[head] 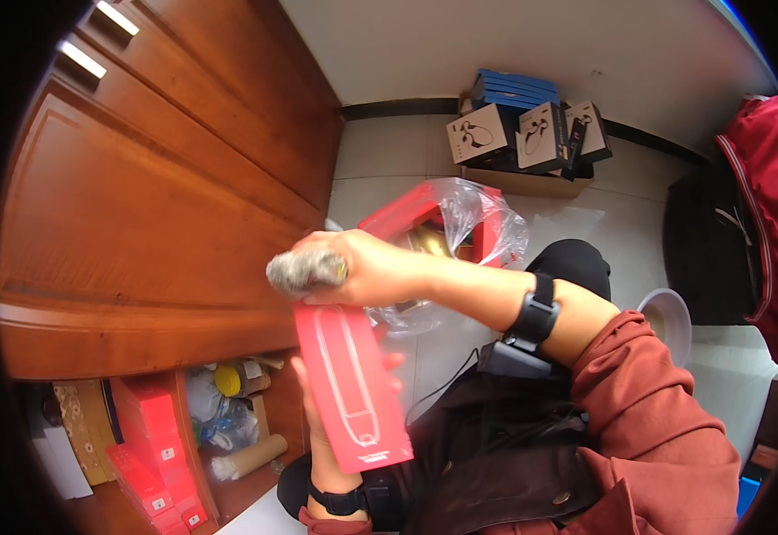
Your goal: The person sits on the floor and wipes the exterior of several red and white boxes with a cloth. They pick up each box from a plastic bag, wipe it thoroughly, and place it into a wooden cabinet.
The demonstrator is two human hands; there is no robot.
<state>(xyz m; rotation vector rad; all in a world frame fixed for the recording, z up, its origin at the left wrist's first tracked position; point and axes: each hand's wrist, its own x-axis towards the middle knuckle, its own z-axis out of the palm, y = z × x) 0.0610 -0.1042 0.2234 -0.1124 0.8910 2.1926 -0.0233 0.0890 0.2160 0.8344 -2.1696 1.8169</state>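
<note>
A red carton (354,374) printed with the white outline of a long rounded device rests tilted in my left hand (310,394). The thumb lies along one side and the fingertips show at the other; the palm is hidden behind the carton. My right hand (369,264) is closed around a crumpled grey cloth (299,271), at the carton's far end. Whether the cloth touches the carton there cannot be made out. Beyond my right forearm, a larger red box (396,214) sits on the floor, partly wrapped in a clear plastic bag (464,200).
On my left stands a wooden cabinet (162,221). Its lower compartment holds several red boxes (162,441), a yellow-lidded jar (228,380) and plastic bags (228,424). Earphone boxes (477,137) fill a carton by the wall. A pale bucket (676,321) and red fabric (773,200) are right.
</note>
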